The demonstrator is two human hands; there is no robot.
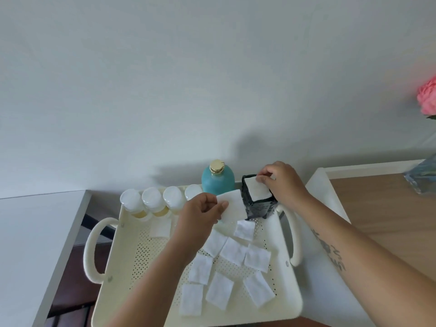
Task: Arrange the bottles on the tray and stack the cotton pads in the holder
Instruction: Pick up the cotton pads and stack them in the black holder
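Right hand (280, 182) pinches a cotton pad (258, 191) into the holder (258, 207) at the tray's (113, 267) 1 o'clock; left hand (200, 213) pinches another pad (232, 206). Light, limp: best gripped by an edge.

My cream perforated plastic tray with loop handles (289, 234) spans gap between white table (28, 232) and white-edged wooden table (382, 204); clear glass vase (422, 178) on latter.

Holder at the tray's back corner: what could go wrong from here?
The right hand presses a pad into the dark holder near the tray edge; a push might tip it. The left hand holds another pad against the holder and could nudge it or the teal bottle.
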